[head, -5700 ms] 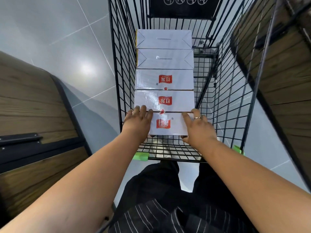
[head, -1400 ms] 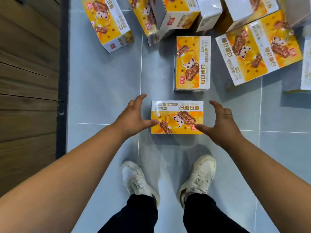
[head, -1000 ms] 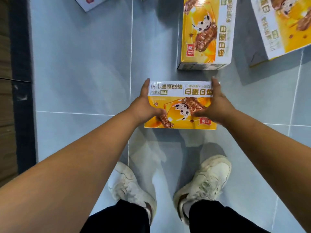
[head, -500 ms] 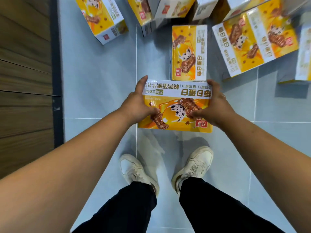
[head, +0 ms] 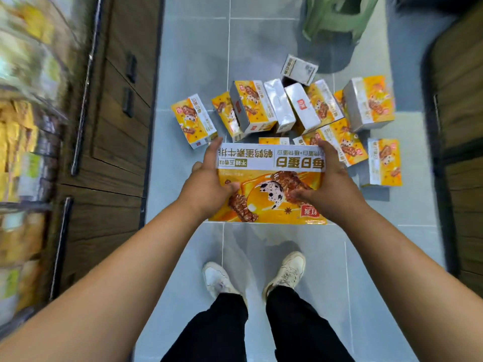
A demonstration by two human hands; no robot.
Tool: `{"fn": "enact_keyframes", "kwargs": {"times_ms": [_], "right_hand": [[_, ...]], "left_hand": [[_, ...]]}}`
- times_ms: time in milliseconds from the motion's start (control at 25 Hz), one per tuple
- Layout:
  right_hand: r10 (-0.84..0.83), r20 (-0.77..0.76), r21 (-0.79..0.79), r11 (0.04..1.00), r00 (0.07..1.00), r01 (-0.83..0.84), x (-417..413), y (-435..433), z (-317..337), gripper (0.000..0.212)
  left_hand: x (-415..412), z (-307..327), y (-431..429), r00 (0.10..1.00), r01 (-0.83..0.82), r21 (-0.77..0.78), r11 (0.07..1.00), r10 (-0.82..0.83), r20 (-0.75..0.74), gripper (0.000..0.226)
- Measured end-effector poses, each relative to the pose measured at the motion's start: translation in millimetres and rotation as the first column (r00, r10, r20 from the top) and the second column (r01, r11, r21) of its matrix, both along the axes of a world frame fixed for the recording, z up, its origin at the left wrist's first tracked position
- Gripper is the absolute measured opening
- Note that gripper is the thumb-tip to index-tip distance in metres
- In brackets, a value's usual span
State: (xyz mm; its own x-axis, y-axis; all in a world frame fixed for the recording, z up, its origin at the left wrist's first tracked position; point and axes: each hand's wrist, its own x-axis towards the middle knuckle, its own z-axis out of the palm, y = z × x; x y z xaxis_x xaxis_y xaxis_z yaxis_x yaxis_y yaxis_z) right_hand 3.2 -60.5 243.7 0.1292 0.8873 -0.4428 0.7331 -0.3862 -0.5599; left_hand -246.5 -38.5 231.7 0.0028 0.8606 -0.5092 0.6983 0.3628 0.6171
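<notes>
The yellow box point(head: 271, 190) is held clear of the tiled floor point(head: 193, 61), clamped by its short ends between the left hand point(head: 207, 188) and the right hand point(head: 328, 190), thumbs laid over the printed face and fingers curled round the ends. Just beyond the grip a loose pile of boxes point(head: 285, 111) is scattered. The box is best carried level and squeezed evenly from both ends, so that the card is not dented and the pile is not clipped.

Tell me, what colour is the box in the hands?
The box is orange-yellow with a white band; head view.
</notes>
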Motion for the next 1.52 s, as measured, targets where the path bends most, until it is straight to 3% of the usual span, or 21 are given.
{"fn": "enact_keyframes", "kwargs": {"times_ms": [320, 640, 880, 1200, 1520], "right_hand": [[0.083, -0.045, 0.263, 0.962, 0.996, -0.068, -62.2, 7.6, 159.9, 0.119], [0.294, -0.007, 0.425, 0.866, 0.956, -0.263, -102.7, 12.6, 282.7, 0.117], [0.488, 0.024, 0.500, 0.750, 0.873, -0.433, -101.8, 17.3, 366.3, 0.118], [0.717, 0.091, 0.603, 0.513, 0.691, -0.611, -136.9, -2.6, 444.5, 0.122], [0.894, 0.022, 0.620, 0.339, 0.447, -0.708, -197.0, -100.2, 478.1, 0.127]], "left_hand": [[-60.5, 190.0, -13.1, 0.987, -0.040, 0.278, 0.960, 0.081, -0.138, 0.102], [-94.5, 311.9, -62.4, 0.945, -0.212, 0.474, 0.855, 0.303, -0.122, 0.100], [-76.5, 388.3, -111.4, 0.861, -0.360, 0.558, 0.748, 0.497, -0.110, 0.099], [-62.0, 453.6, -202.2, 0.639, -0.549, 0.685, 0.479, 0.769, -0.027, 0.098], [-50.5, 487.7, -352.3, 0.360, -0.631, 0.738, 0.238, 0.933, 0.007, 0.091]]}}
